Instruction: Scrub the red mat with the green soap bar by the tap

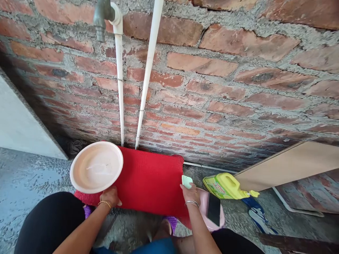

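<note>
A red textured cloth lies spread over a low, flat support in front of me. My left hand is closed at the cloth's near edge, below the rim of a pale peach basin; its thumb shows, and the other fingers are partly hidden. The basin stands on the left end of the cloth, with what looks like a little water in it. At the cloth's right edge, my right hand is closed around a flat, pale green scrub brush. Its underside is hidden.
Right of my right hand, a dark phone lies on a pink container. A yellow detergent jug lies beyond, near blue sandals and a leaning board. White pipes and a tap run along the brick wall.
</note>
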{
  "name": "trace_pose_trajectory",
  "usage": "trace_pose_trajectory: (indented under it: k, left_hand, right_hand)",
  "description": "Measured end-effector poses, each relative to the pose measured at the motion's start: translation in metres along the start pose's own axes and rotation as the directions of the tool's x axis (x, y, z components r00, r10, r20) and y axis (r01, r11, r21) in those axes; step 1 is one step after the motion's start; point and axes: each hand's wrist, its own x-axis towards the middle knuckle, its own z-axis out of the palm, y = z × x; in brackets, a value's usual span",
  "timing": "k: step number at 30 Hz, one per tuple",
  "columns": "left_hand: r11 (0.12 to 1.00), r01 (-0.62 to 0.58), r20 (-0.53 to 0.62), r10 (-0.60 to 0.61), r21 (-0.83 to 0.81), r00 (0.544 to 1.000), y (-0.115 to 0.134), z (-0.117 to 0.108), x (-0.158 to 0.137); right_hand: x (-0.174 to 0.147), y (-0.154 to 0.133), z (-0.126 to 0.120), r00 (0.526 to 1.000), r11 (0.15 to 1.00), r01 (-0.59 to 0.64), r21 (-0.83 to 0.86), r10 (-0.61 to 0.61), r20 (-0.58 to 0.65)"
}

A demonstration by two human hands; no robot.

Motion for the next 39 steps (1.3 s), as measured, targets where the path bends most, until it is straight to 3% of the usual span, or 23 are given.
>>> trace_pose_trajectory:
  k: [2, 4, 7, 10, 12, 14, 17, 20, 23, 26, 29, 31, 32, 33, 35, 39]
  left_hand:
    - [1.0, 0.01, -0.001, -0.01, 0.003, 1.0, 0.0, 0.001, 0.001]
    - [1.0, 0.011, -0.009, -0.011, 0.01, 1.0, 0.0, 0.004, 0.003]
    - [1.0, 0.006, -0.023, -0.005, 0.022, 1.0, 0.0, 0.006, 0.006]
    - [1.0, 0.015, -0.016, -0.014, 0.019, 1.0, 0.002, 0.004, 0.006]
    - [1.0, 0.018, -0.003, -0.018, 0.014, 1.0, 0.004, 0.001, 0.003]
    - [1.0, 0.023, 0.009, -0.023, 0.014, 1.0, 0.006, -0.003, 0.0]
    - [0.999, 0.036, 0.018, -0.036, 0.008, 0.999, 0.008, -0.005, -0.003]
    - [0.999, 0.047, 0.01, -0.047, -0.007, 0.999, 0.008, -0.004, -0.004]
    - [0.999, 0.042, -0.007, -0.042, -0.011, 0.999, 0.008, -0.003, -0.003]
    - [0.999, 0.049, 0.003, -0.049, -0.004, 0.999, 0.009, -0.005, -0.005]
    - [0.999, 0.054, 0.013, -0.054, 0.009, 0.998, 0.012, -0.009, -0.007]
    - [0.998, 0.053, 0.009, -0.053, 0.014, 0.999, 0.013, -0.011, -0.008]
    - [0.998, 0.054, 0.007, -0.054, 0.014, 0.999, 0.013, -0.011, -0.008]
    - [0.999, 0.053, 0.007, -0.053, 0.011, 0.999, 0.013, -0.012, -0.009]
    - [0.999, 0.053, 0.014, -0.053, 0.001, 0.998, 0.013, -0.012, -0.01]
    - [0.998, 0.065, 0.019, -0.065, -0.01, 0.998, 0.013, -0.012, -0.011]
  right_hand:
    - [-0.011, -0.02, 0.007, 0.996, 0.995, 0.088, 0.041, -0.089, 0.01]
    - [-0.032, -0.059, 0.021, 0.964, 0.964, 0.255, 0.079, -0.26, 0.055]
    - [-0.063, -0.122, 0.041, 0.856, 0.871, 0.486, 0.074, -0.491, 0.16]
    - [-0.073, -0.151, 0.047, 0.775, 0.805, 0.593, 0.027, -0.579, 0.252]
    - [-0.061, -0.142, 0.04, 0.8, 0.827, 0.563, -0.005, -0.543, 0.257]
    - [-0.037, -0.112, 0.027, 0.868, 0.888, 0.459, -0.024, -0.442, 0.227]
    - [0.003, -0.051, 0.006, 0.968, 0.979, 0.205, -0.008, -0.201, 0.147]
    - [0.024, -0.013, -0.005, 0.998, 0.999, -0.01, 0.031, 0.008, 0.06]
    - [0.014, -0.03, 0.008, 0.995, 0.994, 0.076, 0.077, -0.08, 0.05]
    - [-0.018, -0.089, 0.036, 0.937, 0.938, 0.327, 0.115, -0.338, 0.091]
    - [-0.049, -0.147, 0.058, 0.815, 0.83, 0.549, 0.1, -0.558, 0.158]
    - [-0.056, -0.164, 0.063, 0.751, 0.774, 0.629, 0.065, -0.628, 0.203]
    - [-0.053, -0.164, 0.062, 0.744, 0.767, 0.64, 0.046, -0.633, 0.214]
    - [-0.046, -0.157, 0.06, 0.754, 0.776, 0.63, 0.029, -0.62, 0.216]
    - [-0.023, -0.128, 0.05, 0.82, 0.835, 0.55, 0.008, -0.541, 0.185]
    - [0.032, -0.044, 0.025, 0.969, 0.972, 0.232, 0.025, -0.233, 0.079]
